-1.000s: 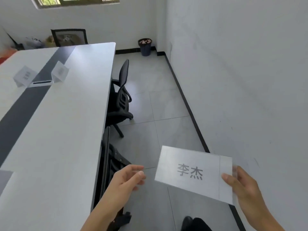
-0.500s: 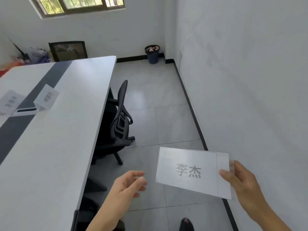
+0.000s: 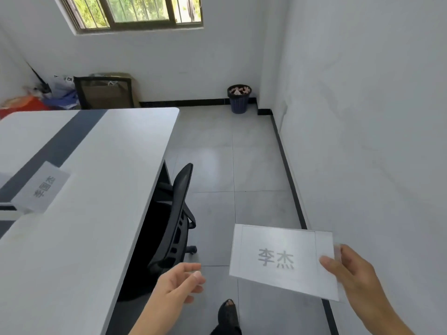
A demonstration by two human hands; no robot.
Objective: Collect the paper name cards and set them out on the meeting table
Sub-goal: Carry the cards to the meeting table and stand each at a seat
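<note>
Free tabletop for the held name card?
The white meeting table is bare between the standing name card and the near edge by the black office chair, also beyond toward the far end. Crowded only at the left edge, around that card.

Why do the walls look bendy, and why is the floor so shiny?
In the head view, the wide lens curves straight lines like the wall's black baseboard; daylight from the window glares off the floor tiles; the name card in the right hand reads slightly soft.
</note>
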